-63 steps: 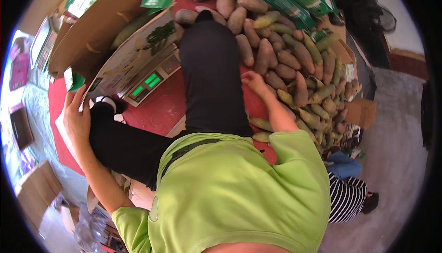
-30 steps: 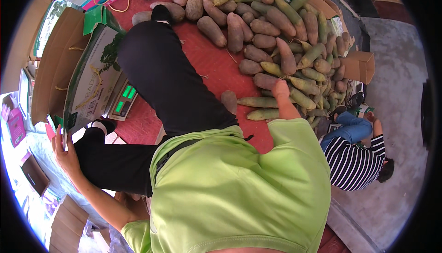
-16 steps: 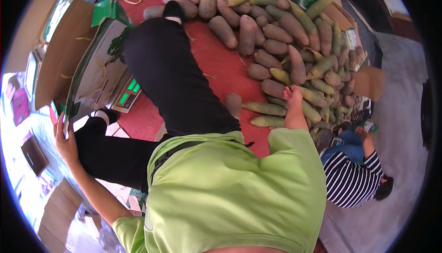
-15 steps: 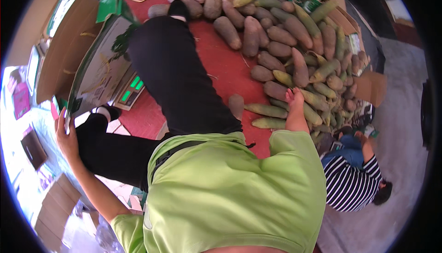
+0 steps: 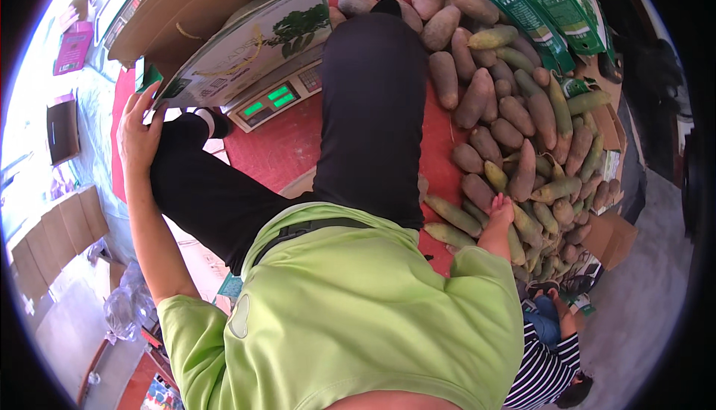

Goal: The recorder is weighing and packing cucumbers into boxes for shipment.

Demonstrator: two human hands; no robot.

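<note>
find the weighing pan of the scale (image 5: 272, 102) hidden beneath the carton (image 5: 250, 52), and the right end partly covered by the black trouser leg (image 5: 373, 119). cannot read the lit digits; too small. note carton and green boxes (image 5: 570, 11) cut off by the top edge. cannot verify any grip by the right hand (image 5: 501, 220) on the root vegetables (image 5: 514, 115), nor exact contact of the left hand (image 5: 138, 134) with the carton's corner. note the striped shirt (image 5: 541, 369) cut off below.
</note>
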